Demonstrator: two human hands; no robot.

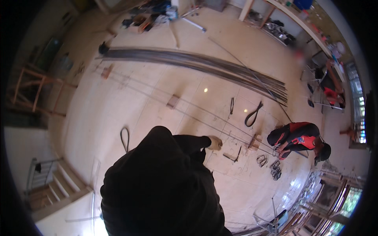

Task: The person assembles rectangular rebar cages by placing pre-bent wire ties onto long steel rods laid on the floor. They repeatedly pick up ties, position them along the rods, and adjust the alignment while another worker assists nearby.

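Observation:
My left hand (215, 142) reaches out of a black sleeve beside two long thin metal rods (189, 115). Its fingers look curled; whatever they hold, if anything, is too small to make out. A large dark clothed shape hides much of the lower left, and my right hand is not in view. The rods rest on short blocks (172, 101). A dark L-shaped tool (234, 155) lies just right of my hand. Beyond the rods are a long-handled dark tool (231, 105) and a bundled loop of dark wire (254, 114).
A co-worker (301, 139) squats at the rods' right end, hands on a bent wire piece. Bent metal loops (275, 169) lie nearby. A stack of long dark bars (189, 65) spans the far floor. Another wire loop (125, 139) lies left; wooden steps (63, 185) stand lower left.

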